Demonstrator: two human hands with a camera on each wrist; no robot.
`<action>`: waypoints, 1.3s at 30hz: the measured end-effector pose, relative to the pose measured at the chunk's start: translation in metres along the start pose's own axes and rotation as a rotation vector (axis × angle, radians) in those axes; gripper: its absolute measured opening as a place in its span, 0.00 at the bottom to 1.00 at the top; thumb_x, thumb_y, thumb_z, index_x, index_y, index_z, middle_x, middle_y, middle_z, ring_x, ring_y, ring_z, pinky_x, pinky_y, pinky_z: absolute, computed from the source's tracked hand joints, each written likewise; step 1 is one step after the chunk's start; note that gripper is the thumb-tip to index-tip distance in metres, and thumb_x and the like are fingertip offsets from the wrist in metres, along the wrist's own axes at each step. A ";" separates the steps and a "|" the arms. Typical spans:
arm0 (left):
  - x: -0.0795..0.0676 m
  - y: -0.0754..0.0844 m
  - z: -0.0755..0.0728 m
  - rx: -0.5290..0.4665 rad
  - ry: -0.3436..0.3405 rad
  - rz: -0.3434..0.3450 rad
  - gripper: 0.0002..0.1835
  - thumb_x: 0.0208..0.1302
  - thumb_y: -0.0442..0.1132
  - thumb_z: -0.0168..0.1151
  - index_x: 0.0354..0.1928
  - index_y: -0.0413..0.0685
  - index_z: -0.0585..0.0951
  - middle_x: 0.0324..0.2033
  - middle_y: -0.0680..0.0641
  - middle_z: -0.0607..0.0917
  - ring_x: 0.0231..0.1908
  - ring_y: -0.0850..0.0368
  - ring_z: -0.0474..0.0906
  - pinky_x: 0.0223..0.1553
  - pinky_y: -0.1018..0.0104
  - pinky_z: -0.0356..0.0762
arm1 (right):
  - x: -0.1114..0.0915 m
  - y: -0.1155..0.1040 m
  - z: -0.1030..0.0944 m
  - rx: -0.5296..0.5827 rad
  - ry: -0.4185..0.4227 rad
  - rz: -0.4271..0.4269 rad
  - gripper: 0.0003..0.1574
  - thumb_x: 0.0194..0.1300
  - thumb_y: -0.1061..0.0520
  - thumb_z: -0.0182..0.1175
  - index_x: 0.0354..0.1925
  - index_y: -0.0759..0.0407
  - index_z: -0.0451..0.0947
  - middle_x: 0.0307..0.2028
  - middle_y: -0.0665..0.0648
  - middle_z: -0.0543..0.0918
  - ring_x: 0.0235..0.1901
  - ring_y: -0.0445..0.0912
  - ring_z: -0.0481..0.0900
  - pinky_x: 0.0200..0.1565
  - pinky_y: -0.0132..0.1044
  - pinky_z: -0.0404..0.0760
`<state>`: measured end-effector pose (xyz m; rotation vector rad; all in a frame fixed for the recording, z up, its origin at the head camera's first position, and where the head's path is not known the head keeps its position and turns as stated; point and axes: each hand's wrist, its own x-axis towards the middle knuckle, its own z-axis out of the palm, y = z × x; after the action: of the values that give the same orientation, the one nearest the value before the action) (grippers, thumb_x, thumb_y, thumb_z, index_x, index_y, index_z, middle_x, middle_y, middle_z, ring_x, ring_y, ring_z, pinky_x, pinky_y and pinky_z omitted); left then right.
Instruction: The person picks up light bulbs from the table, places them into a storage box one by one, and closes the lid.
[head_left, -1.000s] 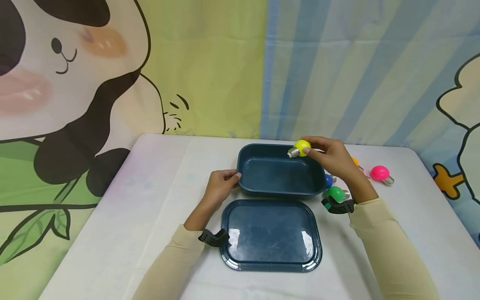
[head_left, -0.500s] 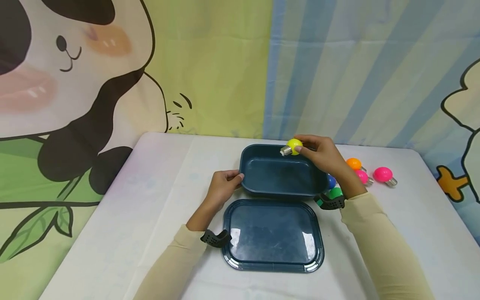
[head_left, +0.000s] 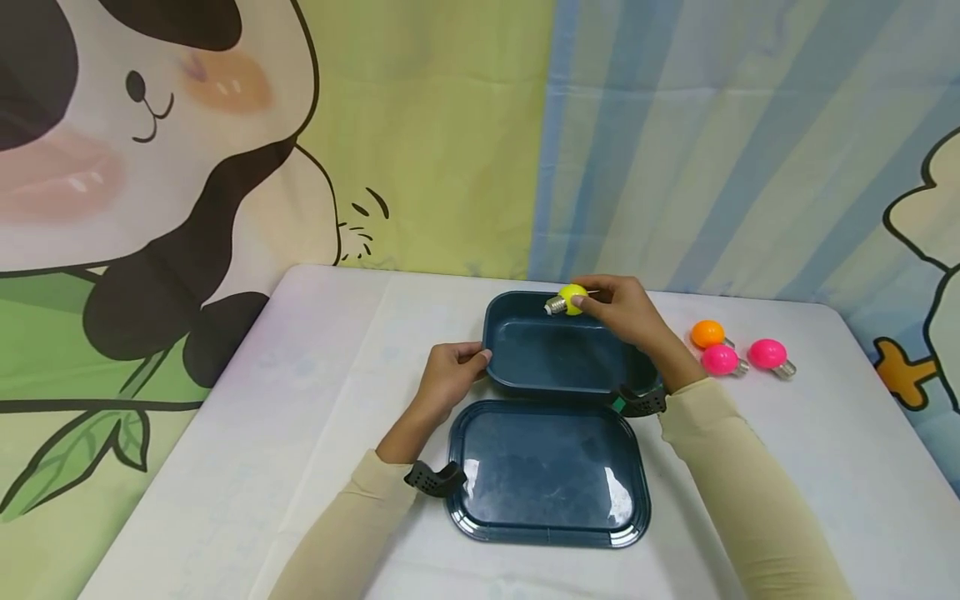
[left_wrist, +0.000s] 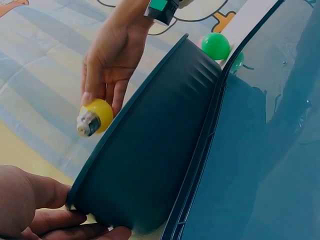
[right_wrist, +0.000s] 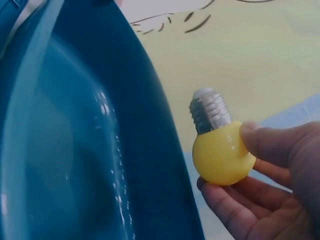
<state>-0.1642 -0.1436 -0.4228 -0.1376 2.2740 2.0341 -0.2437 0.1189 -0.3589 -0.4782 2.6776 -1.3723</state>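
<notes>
My right hand pinches a yellow light bulb by its round glass, above the far rim of the dark blue box. In the right wrist view the metal screw base points away from the fingers. At the box's left end, my left hand grips the rim, thumb on top and fingers below, as the left wrist view shows. A dark blue lid lies on the table just in front of the box.
An orange bulb and two pink bulbs lie right of the box on the white table. A green bulb shows beside the box in the left wrist view. A printed cloth hangs behind the table.
My right hand has moved left over the box with the yellow bulb. Its arm now covers the blue and green bulbs in the head view. My left hand keeps its grip on the rim.
</notes>
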 end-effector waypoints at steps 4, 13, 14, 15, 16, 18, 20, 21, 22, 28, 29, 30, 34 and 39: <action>0.000 0.000 0.001 0.005 -0.003 0.008 0.17 0.68 0.34 0.60 0.54 0.29 0.79 0.44 0.38 0.85 0.44 0.49 0.84 0.45 0.59 0.81 | 0.002 -0.003 0.007 -0.017 0.017 0.038 0.24 0.70 0.59 0.59 0.60 0.69 0.74 0.54 0.68 0.79 0.51 0.58 0.78 0.49 0.48 0.80; -0.001 0.002 0.001 -0.001 0.001 0.007 0.17 0.68 0.33 0.60 0.54 0.28 0.79 0.44 0.37 0.85 0.43 0.49 0.84 0.44 0.61 0.82 | 0.006 -0.006 0.021 -0.027 -0.013 0.112 0.24 0.71 0.56 0.59 0.61 0.66 0.74 0.56 0.66 0.78 0.54 0.57 0.76 0.50 0.48 0.79; -0.001 0.002 0.001 0.000 0.000 0.006 0.17 0.68 0.34 0.60 0.54 0.28 0.79 0.45 0.37 0.85 0.44 0.49 0.84 0.43 0.62 0.82 | 0.006 -0.007 0.022 -0.023 -0.013 0.114 0.24 0.71 0.56 0.58 0.61 0.65 0.74 0.56 0.66 0.78 0.54 0.57 0.76 0.50 0.48 0.79; -0.001 0.002 0.001 0.001 0.001 0.005 0.17 0.68 0.34 0.60 0.54 0.28 0.79 0.45 0.37 0.85 0.43 0.49 0.84 0.43 0.62 0.82 | 0.007 -0.007 0.023 -0.021 -0.012 0.116 0.24 0.71 0.56 0.59 0.61 0.65 0.74 0.56 0.66 0.78 0.54 0.57 0.76 0.50 0.48 0.79; -0.001 0.002 0.001 0.001 0.000 0.006 0.17 0.68 0.33 0.60 0.54 0.28 0.79 0.45 0.37 0.85 0.44 0.49 0.84 0.43 0.62 0.82 | 0.007 -0.007 0.024 -0.020 -0.012 0.117 0.24 0.71 0.56 0.59 0.61 0.66 0.74 0.56 0.66 0.78 0.54 0.57 0.76 0.50 0.48 0.79; -0.001 0.002 0.000 0.001 0.002 -0.001 0.17 0.68 0.34 0.60 0.54 0.29 0.79 0.45 0.38 0.85 0.44 0.50 0.84 0.43 0.63 0.82 | 0.008 -0.008 0.026 -0.020 -0.012 0.118 0.24 0.70 0.57 0.59 0.61 0.66 0.74 0.56 0.66 0.78 0.54 0.57 0.76 0.50 0.47 0.80; -0.002 0.002 0.000 0.005 0.002 0.001 0.17 0.68 0.34 0.60 0.54 0.29 0.79 0.45 0.38 0.85 0.44 0.50 0.84 0.43 0.62 0.82 | 0.010 -0.008 0.027 -0.021 -0.010 0.118 0.23 0.70 0.57 0.59 0.60 0.66 0.75 0.55 0.66 0.78 0.53 0.57 0.77 0.49 0.47 0.80; -0.002 0.002 0.000 0.007 0.001 0.003 0.17 0.68 0.34 0.60 0.54 0.29 0.79 0.45 0.38 0.85 0.44 0.50 0.84 0.44 0.62 0.82 | 0.011 -0.008 0.028 -0.023 -0.010 0.118 0.23 0.70 0.57 0.59 0.60 0.66 0.75 0.54 0.66 0.79 0.53 0.57 0.77 0.49 0.47 0.80; -0.002 0.002 0.000 0.006 0.000 0.005 0.17 0.68 0.34 0.60 0.54 0.29 0.79 0.45 0.38 0.85 0.44 0.50 0.84 0.44 0.62 0.82 | 0.012 -0.008 0.029 -0.026 -0.009 0.119 0.23 0.70 0.57 0.59 0.59 0.67 0.75 0.54 0.66 0.79 0.53 0.57 0.77 0.49 0.47 0.80; -0.002 0.001 -0.001 -0.001 -0.005 0.013 0.18 0.68 0.34 0.60 0.55 0.28 0.78 0.46 0.37 0.84 0.44 0.49 0.84 0.44 0.61 0.82 | 0.018 -0.008 0.036 -0.046 -0.018 0.123 0.20 0.69 0.58 0.60 0.56 0.67 0.78 0.51 0.65 0.80 0.49 0.56 0.78 0.48 0.47 0.80; -0.001 0.001 -0.001 -0.001 -0.006 0.014 0.18 0.68 0.34 0.60 0.55 0.28 0.78 0.46 0.37 0.84 0.44 0.49 0.84 0.44 0.61 0.81 | 0.019 -0.008 0.037 -0.050 -0.020 0.125 0.20 0.69 0.58 0.60 0.55 0.67 0.78 0.50 0.65 0.80 0.48 0.56 0.78 0.47 0.46 0.80; -0.001 0.001 -0.001 -0.002 -0.006 0.013 0.18 0.68 0.34 0.60 0.55 0.28 0.78 0.46 0.37 0.84 0.44 0.49 0.84 0.44 0.62 0.81 | 0.020 -0.009 0.038 -0.056 -0.022 0.126 0.20 0.69 0.58 0.60 0.55 0.67 0.78 0.50 0.65 0.81 0.47 0.56 0.79 0.47 0.46 0.81; -0.001 0.000 -0.001 -0.001 -0.008 0.017 0.18 0.68 0.34 0.60 0.55 0.28 0.78 0.46 0.37 0.84 0.45 0.48 0.84 0.44 0.61 0.81 | 0.022 -0.010 0.041 -0.062 -0.033 0.148 0.21 0.69 0.57 0.60 0.56 0.68 0.78 0.50 0.65 0.80 0.46 0.55 0.79 0.46 0.45 0.81; -0.001 0.001 -0.001 0.012 -0.008 0.023 0.17 0.68 0.34 0.59 0.55 0.28 0.78 0.46 0.37 0.84 0.45 0.49 0.84 0.44 0.61 0.81 | 0.025 -0.013 0.045 -0.054 -0.059 0.210 0.25 0.69 0.55 0.59 0.59 0.68 0.75 0.54 0.65 0.78 0.49 0.56 0.78 0.48 0.46 0.80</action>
<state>-0.1633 -0.1441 -0.4220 -0.1023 2.2936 2.0274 -0.2544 0.0692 -0.3737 -0.2289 2.6345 -1.2127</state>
